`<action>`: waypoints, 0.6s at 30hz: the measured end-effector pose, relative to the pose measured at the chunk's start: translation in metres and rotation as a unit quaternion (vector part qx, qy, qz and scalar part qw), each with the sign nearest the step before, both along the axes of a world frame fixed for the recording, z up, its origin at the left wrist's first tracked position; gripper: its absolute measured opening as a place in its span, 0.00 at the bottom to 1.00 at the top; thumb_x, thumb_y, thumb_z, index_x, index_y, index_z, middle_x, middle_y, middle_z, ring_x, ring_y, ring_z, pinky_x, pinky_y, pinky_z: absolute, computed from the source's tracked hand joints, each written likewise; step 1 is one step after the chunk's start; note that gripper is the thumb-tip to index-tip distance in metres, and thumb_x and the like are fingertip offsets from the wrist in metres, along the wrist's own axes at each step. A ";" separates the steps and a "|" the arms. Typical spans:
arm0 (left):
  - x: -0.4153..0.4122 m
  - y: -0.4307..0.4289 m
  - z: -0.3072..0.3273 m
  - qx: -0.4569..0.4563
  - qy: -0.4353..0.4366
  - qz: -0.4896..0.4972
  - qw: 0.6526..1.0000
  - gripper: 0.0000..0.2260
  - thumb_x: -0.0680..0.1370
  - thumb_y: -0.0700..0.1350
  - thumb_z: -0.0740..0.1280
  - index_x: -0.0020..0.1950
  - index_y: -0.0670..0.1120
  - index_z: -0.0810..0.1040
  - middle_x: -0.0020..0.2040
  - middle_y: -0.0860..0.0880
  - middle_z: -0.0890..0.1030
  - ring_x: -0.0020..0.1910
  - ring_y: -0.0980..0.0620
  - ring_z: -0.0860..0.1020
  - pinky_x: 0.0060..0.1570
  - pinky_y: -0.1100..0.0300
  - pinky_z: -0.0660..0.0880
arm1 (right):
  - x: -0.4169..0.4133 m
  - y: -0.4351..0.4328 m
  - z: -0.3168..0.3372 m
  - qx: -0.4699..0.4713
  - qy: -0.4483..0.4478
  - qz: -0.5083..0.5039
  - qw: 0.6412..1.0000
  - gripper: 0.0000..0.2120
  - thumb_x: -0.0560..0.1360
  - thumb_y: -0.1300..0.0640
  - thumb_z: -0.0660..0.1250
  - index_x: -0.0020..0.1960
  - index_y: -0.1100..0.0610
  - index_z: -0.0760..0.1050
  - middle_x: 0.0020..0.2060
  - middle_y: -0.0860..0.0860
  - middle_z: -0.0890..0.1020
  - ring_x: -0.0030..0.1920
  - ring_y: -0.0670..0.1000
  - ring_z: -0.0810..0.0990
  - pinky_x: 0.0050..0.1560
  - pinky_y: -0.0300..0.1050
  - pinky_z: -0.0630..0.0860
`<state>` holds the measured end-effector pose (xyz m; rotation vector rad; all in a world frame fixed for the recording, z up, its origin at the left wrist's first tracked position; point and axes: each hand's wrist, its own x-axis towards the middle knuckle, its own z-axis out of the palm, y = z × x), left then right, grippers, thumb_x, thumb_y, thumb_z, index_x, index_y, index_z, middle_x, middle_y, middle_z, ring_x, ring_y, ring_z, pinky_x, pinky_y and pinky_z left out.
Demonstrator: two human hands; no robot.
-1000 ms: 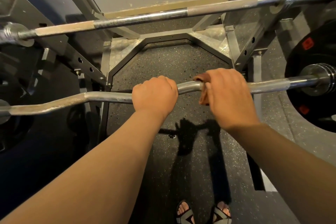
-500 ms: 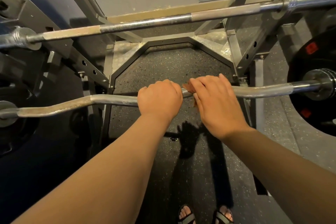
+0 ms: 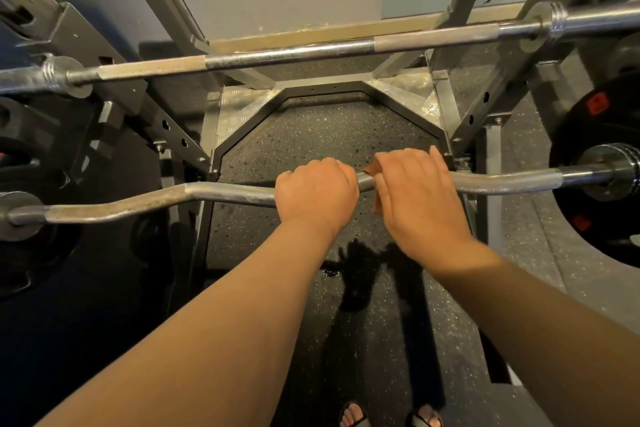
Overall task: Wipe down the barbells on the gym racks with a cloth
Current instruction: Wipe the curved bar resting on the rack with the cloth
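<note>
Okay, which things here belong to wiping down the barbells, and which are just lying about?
Part of the job: brown cloth, curl bar, straight barbell above, left hand gripping the bar, right hand on the cloth.
Just about: black weight plate, rack frame, rubber floor.

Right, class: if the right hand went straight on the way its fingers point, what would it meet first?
Right hand holds cloth on curl bar; beyond that the way looks free above the floor, depth unclear.
</note>
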<state>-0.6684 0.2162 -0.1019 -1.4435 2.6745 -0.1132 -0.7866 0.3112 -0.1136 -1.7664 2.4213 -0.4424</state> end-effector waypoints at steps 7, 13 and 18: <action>-0.001 0.000 0.001 0.010 0.008 0.010 1.000 0.13 0.82 0.44 0.54 0.53 0.46 0.78 0.42 0.49 0.74 0.36 0.46 0.71 0.38 0.53 0.65 | 0.007 -0.004 -0.004 -0.064 -0.024 -0.022 0.997 0.10 0.86 0.56 0.56 0.59 0.54 0.75 0.52 0.49 0.76 0.60 0.54 0.74 0.76 0.57 0.61; 0.000 0.001 0.002 0.004 -0.002 0.006 1.000 0.13 0.82 0.44 0.53 0.52 0.47 0.78 0.39 0.49 0.70 0.34 0.46 0.68 0.37 0.53 0.64 | -0.005 0.015 -0.004 -0.055 -0.027 0.026 0.998 0.15 0.85 0.54 0.59 0.71 0.55 0.71 0.64 0.50 0.76 0.71 0.54 0.69 0.80 0.57 0.56; 0.000 0.001 0.001 -0.011 0.003 -0.001 1.000 0.12 0.82 0.44 0.55 0.52 0.45 0.78 0.41 0.48 0.74 0.36 0.45 0.71 0.39 0.52 0.69 | 0.010 -0.023 -0.001 -0.006 0.009 -0.080 0.997 0.16 0.86 0.50 0.52 0.59 0.55 0.76 0.53 0.52 0.79 0.58 0.56 0.74 0.73 0.58 0.65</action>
